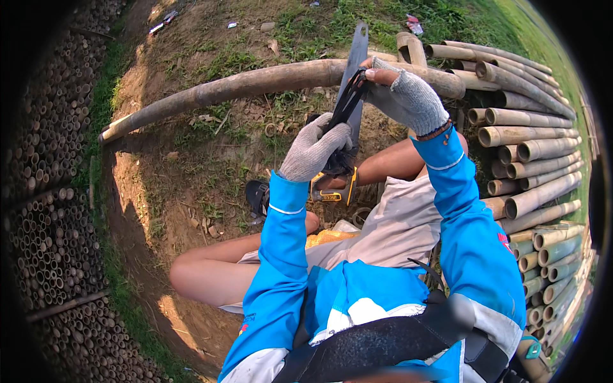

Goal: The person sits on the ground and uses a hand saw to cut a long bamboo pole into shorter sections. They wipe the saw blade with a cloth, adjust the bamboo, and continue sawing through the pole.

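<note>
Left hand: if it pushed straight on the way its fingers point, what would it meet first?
The left hand points up toward the flat blade it already grips; beyond that, probably the long bamboo pole, though depth is unclear.

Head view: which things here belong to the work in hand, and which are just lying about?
In hand:
- left hand, gloved, on the saw handle
- right hand, gloved, pinching black straps
- saw blade
- long bamboo pole behind the blade

Lying about:
- cut bamboo stack
- bamboo ends wall
- litter on the grass
</note>
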Motion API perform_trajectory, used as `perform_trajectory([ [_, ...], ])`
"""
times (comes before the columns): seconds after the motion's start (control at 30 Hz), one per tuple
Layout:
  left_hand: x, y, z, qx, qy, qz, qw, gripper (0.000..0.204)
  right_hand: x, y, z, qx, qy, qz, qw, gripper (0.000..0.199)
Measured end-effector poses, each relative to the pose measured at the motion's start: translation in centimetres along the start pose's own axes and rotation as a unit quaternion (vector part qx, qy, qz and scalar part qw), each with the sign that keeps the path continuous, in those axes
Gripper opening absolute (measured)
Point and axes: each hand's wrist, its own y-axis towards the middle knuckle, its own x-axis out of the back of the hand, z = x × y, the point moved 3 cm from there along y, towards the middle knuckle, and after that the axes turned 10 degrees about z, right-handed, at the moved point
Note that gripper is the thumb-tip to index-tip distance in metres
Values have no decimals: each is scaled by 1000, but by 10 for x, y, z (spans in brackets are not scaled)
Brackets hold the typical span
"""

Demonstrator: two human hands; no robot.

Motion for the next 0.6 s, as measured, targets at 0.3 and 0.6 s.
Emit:
perform_trajectory([
  [0.3, -4, -4, 12, 8, -70, -23, 997, 21, 7, -26, -11, -60, -217, -77, 971, 20],
  [0.6, -3, -5, -2, 35, 259, -57, 964, 34, 19, -38, -21, -83, -236, -61, 966, 17],
])
